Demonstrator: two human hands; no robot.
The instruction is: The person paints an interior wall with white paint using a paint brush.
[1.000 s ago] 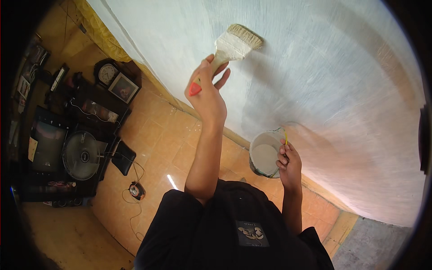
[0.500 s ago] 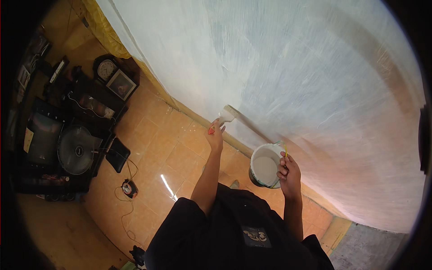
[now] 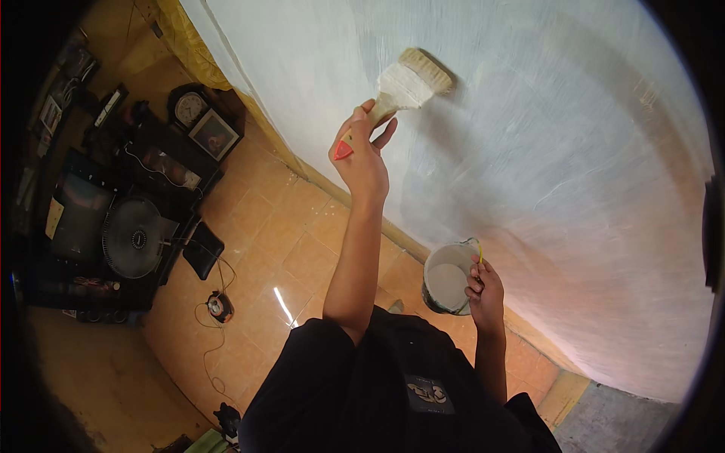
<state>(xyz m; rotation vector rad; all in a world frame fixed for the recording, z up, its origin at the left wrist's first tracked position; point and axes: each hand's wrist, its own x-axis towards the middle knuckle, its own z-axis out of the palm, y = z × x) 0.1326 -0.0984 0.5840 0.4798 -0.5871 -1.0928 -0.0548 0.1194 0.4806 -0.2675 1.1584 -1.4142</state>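
My left hand (image 3: 362, 160) is raised in front of the pale wall (image 3: 521, 106), fingers wrapped round the handle of a wide paintbrush (image 3: 405, 86). The handle's end is red. White paint coats the brush's broad middle, and its bristles meet the wall or lie very close to it. Lower down on the right, my right hand (image 3: 487, 298) grips the thin handle of a paint bucket (image 3: 433, 264), fingers curled at its rim. Pale, off-white paint (image 3: 449, 284) lies inside the bucket, which hangs near the foot of the wall.
Orange floor tiles (image 3: 260, 226) run along the wall. To the left stand a dark cabinet with a fan (image 3: 137, 238), a clock (image 3: 189, 109) and a framed picture (image 3: 214, 134). A cord reel (image 3: 220, 306) with loose cable lies on the floor. Yellow sheeting (image 3: 189, 45) hangs at the far left.
My left hand has lifted the paintbrush from low by the wall's foot to higher on the wall. My right hand still holds the bucket in nearly the same place, and it looks slightly tilted.
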